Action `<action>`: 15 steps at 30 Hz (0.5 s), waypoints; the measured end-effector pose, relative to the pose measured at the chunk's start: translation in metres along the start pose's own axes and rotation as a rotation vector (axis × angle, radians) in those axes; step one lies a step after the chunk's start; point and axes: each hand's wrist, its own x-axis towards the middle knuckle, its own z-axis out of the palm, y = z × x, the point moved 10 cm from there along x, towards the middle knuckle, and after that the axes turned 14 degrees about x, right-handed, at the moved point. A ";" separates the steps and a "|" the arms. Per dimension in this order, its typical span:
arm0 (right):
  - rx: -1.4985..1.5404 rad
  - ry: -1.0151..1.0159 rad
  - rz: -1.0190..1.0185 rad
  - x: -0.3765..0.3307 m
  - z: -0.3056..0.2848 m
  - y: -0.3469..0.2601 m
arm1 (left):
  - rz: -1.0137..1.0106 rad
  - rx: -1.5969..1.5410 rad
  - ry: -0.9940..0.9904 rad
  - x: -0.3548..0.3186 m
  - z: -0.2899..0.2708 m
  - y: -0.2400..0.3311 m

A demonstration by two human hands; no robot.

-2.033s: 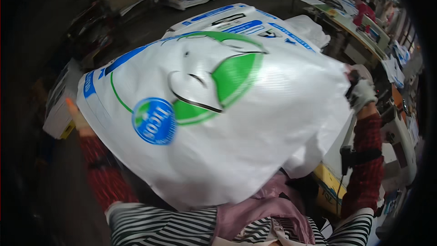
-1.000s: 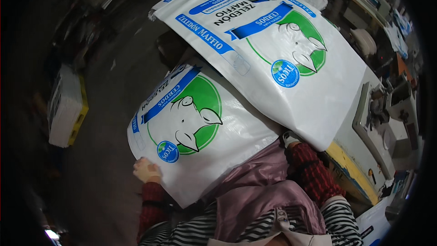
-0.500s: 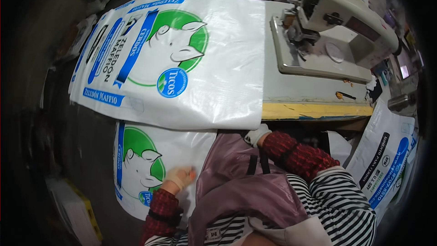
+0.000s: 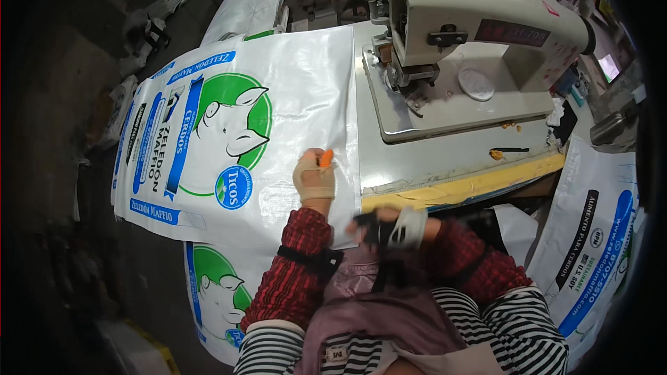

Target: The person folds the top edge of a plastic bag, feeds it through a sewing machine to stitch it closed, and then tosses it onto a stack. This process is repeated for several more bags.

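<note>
Flat white plastic sack (image 4: 236, 132) runs lengthwise left from my nearer, curled left grip (image 4: 316, 175); right grip (image 4: 397, 228) blurred; can't tell either hold.

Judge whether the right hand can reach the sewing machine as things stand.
Probably yes: the right hand sits just short of the yellow table edge, with only that edge and a strip of tabletop before the sewing machine. The left hand, over the white printed sack, seems out of the path.
</note>
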 end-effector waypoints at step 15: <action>-1.390 0.606 -0.226 0.064 -0.042 -0.106 | -0.153 -0.002 0.267 0.030 -0.092 -0.083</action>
